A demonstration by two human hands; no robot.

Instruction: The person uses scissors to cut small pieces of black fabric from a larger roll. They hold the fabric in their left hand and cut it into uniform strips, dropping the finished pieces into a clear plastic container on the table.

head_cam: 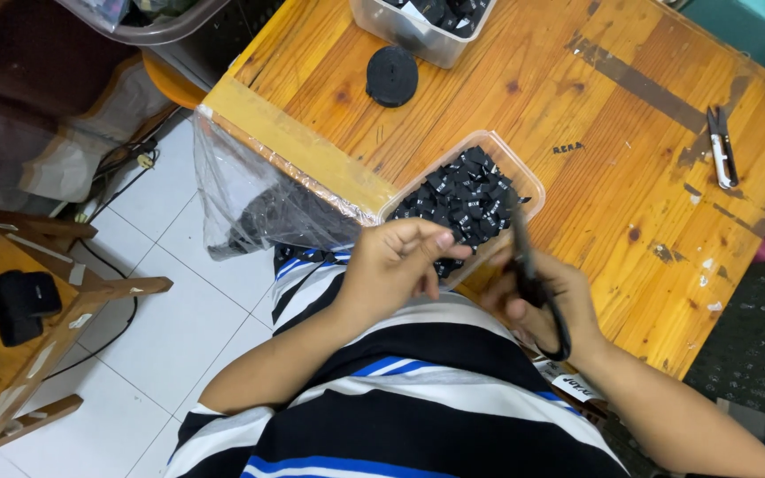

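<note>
Scissors (537,288) gripped in right hand (546,305), blades up over near edge of clear tub (524,173) of small black pieces (467,199).
Left hand (391,265) fingers curled, pinched tips by tub; held item too small to make out. Clear bag (250,190) hangs off table (577,106) left; snips (721,146) far right.

small home workshop for piecework: worn wooden table (630,150) marked with tape residue, clear plastic tubs (524,177) of small black cut pieces, thread snips (722,146), white tiled floor (179,319), crates alongside.
</note>
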